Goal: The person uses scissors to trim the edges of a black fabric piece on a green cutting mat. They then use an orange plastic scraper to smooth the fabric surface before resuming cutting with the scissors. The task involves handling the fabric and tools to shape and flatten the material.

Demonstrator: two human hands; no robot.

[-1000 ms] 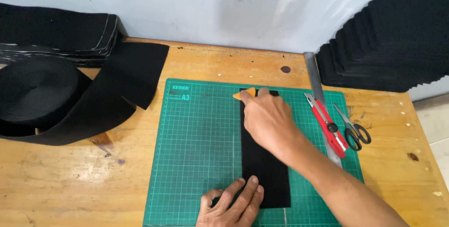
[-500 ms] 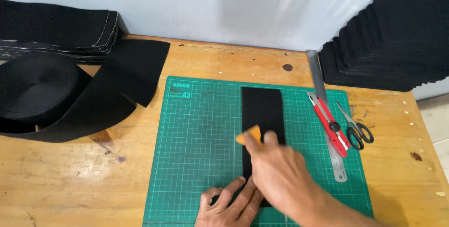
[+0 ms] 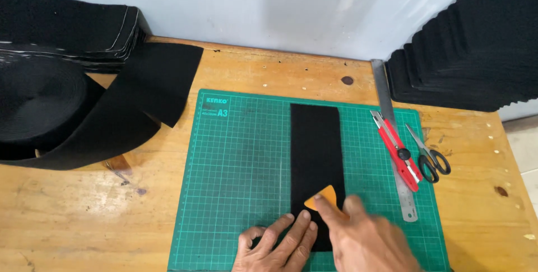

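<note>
1. Right hand [image 3: 367,238], bottom centre-right of frame, pinches a small orange triangular piece [image 3: 322,196] (chalk or scraper, can't tell which); its tip sits on the black strip [image 3: 315,160].
2. Left hand [image 3: 277,247], bottom centre, lies flat with fingers spread, grasping nothing; fingertips press the strip's lower left edge.
3. The strip lies upright in the middle of the green cutting mat [image 3: 241,177], running from near the mat's top edge down to the hands.
4. Right side of the mat: red utility knife [image 3: 397,150] lying on a steel ruler [image 3: 392,137], both angled slightly; black-handled scissors [image 3: 428,157] just beside them at the mat's right edge.
5. Mat rests on a wooden table [image 3: 84,216].
6. Left of frame: large roll of black webbing [image 3: 39,104], loose tail spilling toward the mat's upper left corner.
7. Upper left: stack of black cut pieces [image 3: 67,25]. Upper right: a taller fanned stack of black pieces [image 3: 471,48].
</note>
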